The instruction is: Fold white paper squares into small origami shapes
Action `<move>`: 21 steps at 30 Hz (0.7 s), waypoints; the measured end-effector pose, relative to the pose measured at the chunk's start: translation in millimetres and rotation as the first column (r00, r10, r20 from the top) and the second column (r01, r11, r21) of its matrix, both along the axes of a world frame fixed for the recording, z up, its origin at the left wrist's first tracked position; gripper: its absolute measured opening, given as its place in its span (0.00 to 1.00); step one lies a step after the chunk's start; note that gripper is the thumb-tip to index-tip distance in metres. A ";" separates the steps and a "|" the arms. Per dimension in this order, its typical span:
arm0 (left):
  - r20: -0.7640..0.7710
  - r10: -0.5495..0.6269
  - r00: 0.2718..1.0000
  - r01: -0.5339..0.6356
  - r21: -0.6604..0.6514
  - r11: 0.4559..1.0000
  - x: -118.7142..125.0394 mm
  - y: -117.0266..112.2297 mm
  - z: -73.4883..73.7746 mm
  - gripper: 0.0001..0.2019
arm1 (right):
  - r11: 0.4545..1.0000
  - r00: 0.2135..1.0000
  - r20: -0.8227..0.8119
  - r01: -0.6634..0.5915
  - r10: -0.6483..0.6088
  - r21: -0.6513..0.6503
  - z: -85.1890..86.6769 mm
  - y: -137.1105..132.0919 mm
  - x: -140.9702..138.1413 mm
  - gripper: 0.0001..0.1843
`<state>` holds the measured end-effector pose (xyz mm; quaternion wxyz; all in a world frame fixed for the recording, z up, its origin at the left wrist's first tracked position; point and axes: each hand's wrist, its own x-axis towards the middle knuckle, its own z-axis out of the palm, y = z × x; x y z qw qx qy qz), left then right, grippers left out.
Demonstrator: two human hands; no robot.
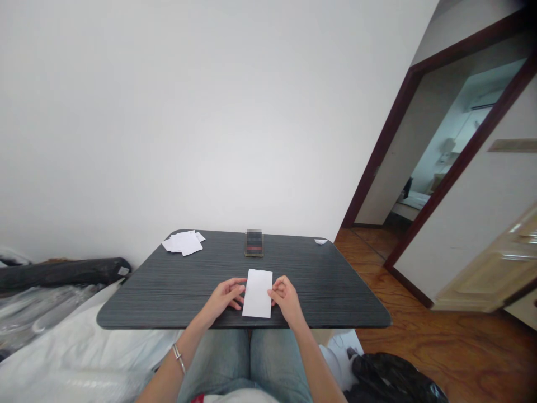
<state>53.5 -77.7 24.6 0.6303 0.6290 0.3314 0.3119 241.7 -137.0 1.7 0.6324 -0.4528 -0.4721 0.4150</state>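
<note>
A white sheet of paper [257, 294], taller than wide, is in front of me over the near part of the dark table [168, 296]. My right hand [287, 296] pinches its right edge, with the thumb on the front and the fingers partly hidden at the side. At the left edge, my left hand [226, 295] has its fingers apart and curved towards the paper. Those fingertips are close to the edge; whether they touch it is hard to see.
Several white papers [184, 243] lie in a loose pile at the table's far left. A phone-like dark object [254, 244] stands at the back middle. A small white paper piece [321, 242] lies far right. Black plastic bags [390, 380] sit on the floor at right.
</note>
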 end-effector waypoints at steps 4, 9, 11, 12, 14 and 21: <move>-0.015 -0.040 0.999 0.039 -0.033 0.999 10.3 -5.5 -0.4 0.17 | 1.000 1.000 0.014 0.005 -0.005 0.007 -0.1 -0.3 -1.5 0.13; 0.026 0.042 0.999 -0.041 -0.016 0.999 11.2 -7.6 -1.0 0.14 | 1.000 0.999 0.038 -0.007 0.008 -0.023 -0.5 0.2 0.0 0.22; 0.043 0.042 0.998 -0.041 -0.024 0.999 10.5 -8.3 0.2 0.13 | 0.998 0.996 0.074 -0.055 0.057 -0.037 -0.3 -0.4 0.0 0.22; 0.046 0.039 0.998 -0.038 -0.025 0.999 10.3 -8.7 0.8 0.13 | 0.995 0.991 0.098 -0.088 0.092 -0.045 -0.1 -0.9 -0.3 0.19; 0.044 0.033 0.998 -0.032 -0.020 0.999 10.1 -9.2 1.8 0.13 | 0.988 0.979 0.136 -0.146 0.152 -0.059 0.5 -2.3 -1.0 0.11; 0.027 -0.002 1.000 0.002 -0.004 1.000 9.0 -8.8 1.6 0.14 | 0.989 0.980 0.147 -0.125 0.136 -0.084 2.8 -3.4 -1.0 0.13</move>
